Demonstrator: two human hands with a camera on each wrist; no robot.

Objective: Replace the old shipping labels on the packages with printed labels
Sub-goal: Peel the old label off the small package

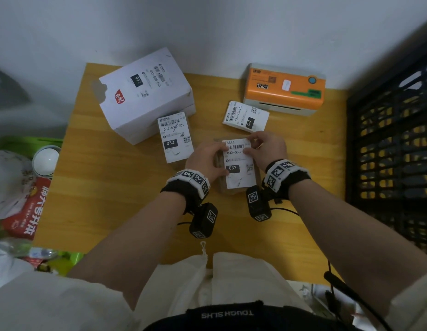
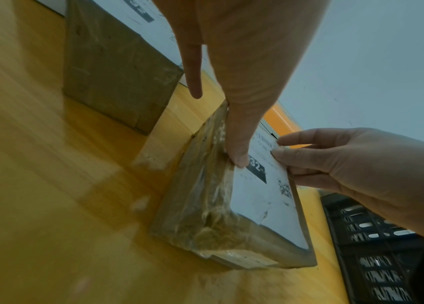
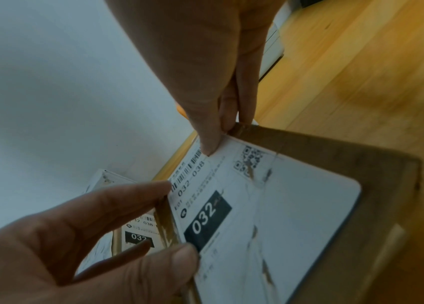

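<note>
At table centre we see a flat brown cardboard package (image 1: 231, 189) wrapped in glossy, wrinkled tape, topped by a torn white label (image 1: 239, 167) with rounded corners. Our left hand (image 1: 206, 161) grips the package's left edge; our right hand (image 1: 267, 149) pinches the label's far corner. We count three labelled packages, one loose label stack (image 1: 245, 117) and one orange printer (image 1: 285, 89).

A yellow-orange wood-grain tabletop (image 1: 117, 199) stands against a pale wall. On it lie a large white cardboard box (image 1: 145, 94) at the far left, a small brown taped parcel (image 1: 177, 137) just beside it, another flat brown labelled parcel (image 1: 239, 167) at mid-table, a stack of white printed labels (image 1: 245, 117), and an orange-and-white label printer (image 1: 285, 89) at the far right.
</note>
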